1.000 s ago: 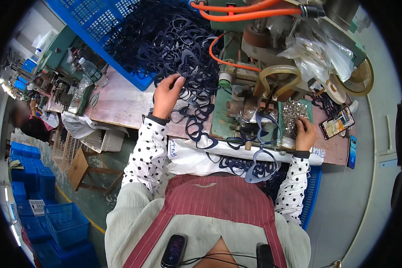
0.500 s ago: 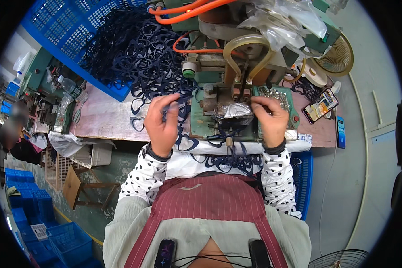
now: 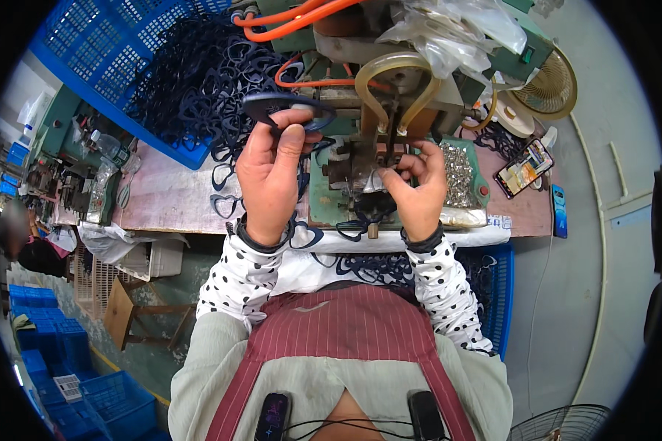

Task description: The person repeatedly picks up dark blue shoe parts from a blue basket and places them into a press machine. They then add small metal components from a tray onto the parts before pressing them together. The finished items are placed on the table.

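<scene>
My left hand (image 3: 271, 173) is raised left of a small press machine (image 3: 360, 165), its thumb and fingers closed round a dark navy glasses frame (image 3: 261, 110). The frame is tilted, and the fingers cover part of it. My right hand (image 3: 419, 184) is at the front of the press, thumb and fingers bent close together beside its metal block. Anything between those fingertips is too small or hidden to make out. Just right of this hand lies a heap of small shiny metal pieces (image 3: 457, 176) on the green base. A large pile of similar navy frames (image 3: 206, 95) spreads beyond my left hand.
A blue crate (image 3: 88, 73) stands tilted at the far left. A phone (image 3: 524, 167) and a fan (image 3: 548, 84) are at the right. Orange hoses (image 3: 301, 23) cross above the press. A blue basket (image 3: 500, 294) sits below the table's front edge; a wooden stool (image 3: 125, 312) stands at left.
My left hand, with no frame visible in it before, now holds a navy glasses frame. My right hand has moved left, closer to the metal block of the press.
</scene>
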`<state>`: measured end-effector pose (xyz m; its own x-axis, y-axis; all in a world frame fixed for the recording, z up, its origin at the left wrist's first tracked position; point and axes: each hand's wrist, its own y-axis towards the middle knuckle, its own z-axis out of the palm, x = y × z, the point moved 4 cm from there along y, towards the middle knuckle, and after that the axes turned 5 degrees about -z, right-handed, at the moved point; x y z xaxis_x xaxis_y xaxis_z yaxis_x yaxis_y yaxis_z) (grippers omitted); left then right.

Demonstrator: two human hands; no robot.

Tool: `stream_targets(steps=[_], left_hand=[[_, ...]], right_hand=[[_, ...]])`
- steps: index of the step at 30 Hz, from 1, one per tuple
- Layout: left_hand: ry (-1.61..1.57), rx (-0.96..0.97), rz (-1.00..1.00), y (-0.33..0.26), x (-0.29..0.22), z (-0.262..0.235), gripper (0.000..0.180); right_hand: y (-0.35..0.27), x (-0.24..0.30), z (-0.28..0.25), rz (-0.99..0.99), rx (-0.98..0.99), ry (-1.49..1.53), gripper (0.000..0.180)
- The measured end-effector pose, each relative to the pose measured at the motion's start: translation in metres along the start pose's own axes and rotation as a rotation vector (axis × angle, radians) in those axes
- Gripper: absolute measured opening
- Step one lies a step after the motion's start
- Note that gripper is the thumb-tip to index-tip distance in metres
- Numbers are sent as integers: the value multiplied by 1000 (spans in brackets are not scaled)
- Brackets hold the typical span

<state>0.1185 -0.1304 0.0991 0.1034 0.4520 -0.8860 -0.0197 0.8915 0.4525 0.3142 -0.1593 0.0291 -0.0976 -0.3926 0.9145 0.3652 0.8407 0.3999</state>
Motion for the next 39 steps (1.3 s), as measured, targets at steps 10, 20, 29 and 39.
stream_targets(steps=[10,20,29,39], left_hand=[[489,92,402,-70,15,-29,15],[348,27,55,-83,61,-44,16],[339,-71,45,-86,49,-45,18],[734,5,550,-85,26,-22,16]], right_hand=[[26,-19,-99,-426,-247,-736,44],[57,-179,-359,452,-359,-922,59],[64,-149,-369,226,-692,-741,60],[-11,-65,-130,-73,171,-1209,43]])
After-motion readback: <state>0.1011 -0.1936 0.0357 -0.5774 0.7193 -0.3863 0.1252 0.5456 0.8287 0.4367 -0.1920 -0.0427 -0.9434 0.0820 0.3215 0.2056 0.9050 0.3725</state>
